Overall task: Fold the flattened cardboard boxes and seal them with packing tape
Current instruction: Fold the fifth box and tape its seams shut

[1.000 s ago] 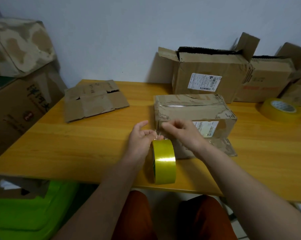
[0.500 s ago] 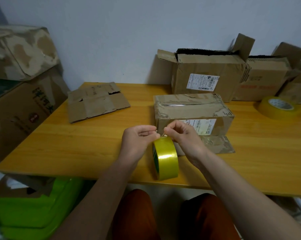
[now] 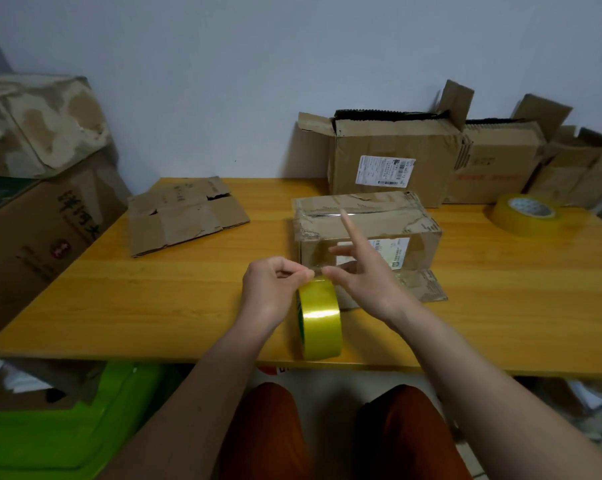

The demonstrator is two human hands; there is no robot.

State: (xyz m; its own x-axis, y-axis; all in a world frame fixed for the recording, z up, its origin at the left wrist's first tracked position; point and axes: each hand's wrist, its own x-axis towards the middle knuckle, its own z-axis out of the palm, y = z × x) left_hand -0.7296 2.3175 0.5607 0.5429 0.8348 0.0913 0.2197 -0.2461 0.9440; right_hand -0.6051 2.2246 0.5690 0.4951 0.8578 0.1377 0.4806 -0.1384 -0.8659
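Two hands work one yellow tape roll (image 3: 319, 323), which stands on edge at the near rim of the wooden table (image 3: 119, 306), directly under both sets of fingertips. Standing it upright probably keeps the loose end on top, where it can be picked.

Left to right: far left of the left hand, a flattened cardboard box (image 3: 185, 214) lies flat on the table, not yet folded. It looks worn, with torn flap edges and faint writing.

Left hand (image 3: 275, 289): fingers curled, thumb and forefinger pinching at the top of the roll. My read is it has the tape's free end or steadies the roll there; the clear film is too thin to confirm.

Right hand (image 3: 358, 282): mostly spread, index finger straight and pointing up and away, other fingers loose, thumb tip down at the roll top right beside the left fingertips. It grips nothing that I can see. Likely picking at the tape edge with the thumb.

Just beyond both hands sits the folded box (image 3: 365, 233), close enough to tape without a reach. Brown, scuffed, old tape residue and glossy film across the top seam, white shipping label on the near face partly behind the right hand. A bottom flap sticks out flat on the table to the right of that hand, so sealing looks unfinished.

Far right of the right hand: a second tape roll (image 3: 524, 213) lying flat, well apart, idle.
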